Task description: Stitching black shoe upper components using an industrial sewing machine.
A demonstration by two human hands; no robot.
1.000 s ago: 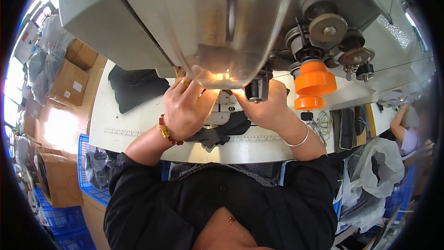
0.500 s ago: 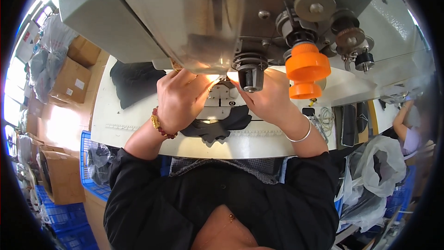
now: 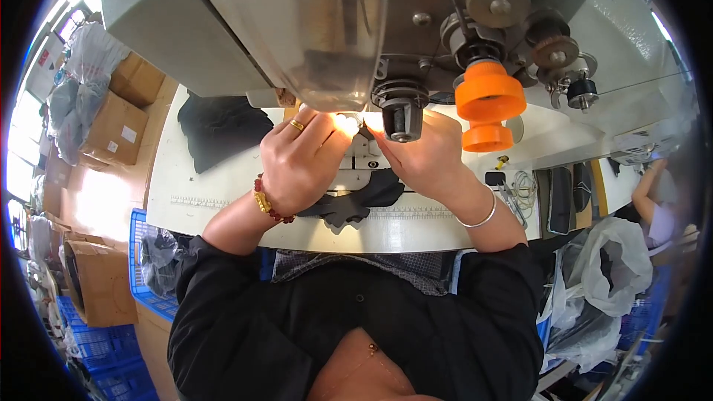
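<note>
Fabric pos: black fabric piece (image 3: 356, 197) lies flat on the white table (image 3: 223, 193), under the sewing machine head (image 3: 319, 22), its near part bunched just inside the table's front edge.
Direction from grip: fabric runs from both hands back toward the person; the worked end sits up at the needle area, right betw. the fingertips.
Long axis: roughly left-right across the table, w/ a lobe toward the body; far end goes under the hands, so full length can't be told.
Left hand (image 3: 301, 163): fingers curled down, pressed together at the tips by the lamp glare (image 3: 345, 125); seems to press or pinch the fabric edge, contact itself washed out. Ring, bead bracelet on this side.
Right hand (image 3: 427, 160): fingers bent inward toward the same spot, tips close together; whether pinching cloth or just holding it flat, can't tell. Silver bangle on wrist.
Nearer hand: about equal; both meet at the needle plate (image 3: 364, 160), tips nearly touching.
Hidden: needle + presser foot masked by the dark round knob (image 3: 397, 108) and glare; fingertips blown out.
Around: orange spools (image 3: 486, 96) right of knob, second dark cloth pile (image 3: 215, 126) far left on table, well apart.
</note>
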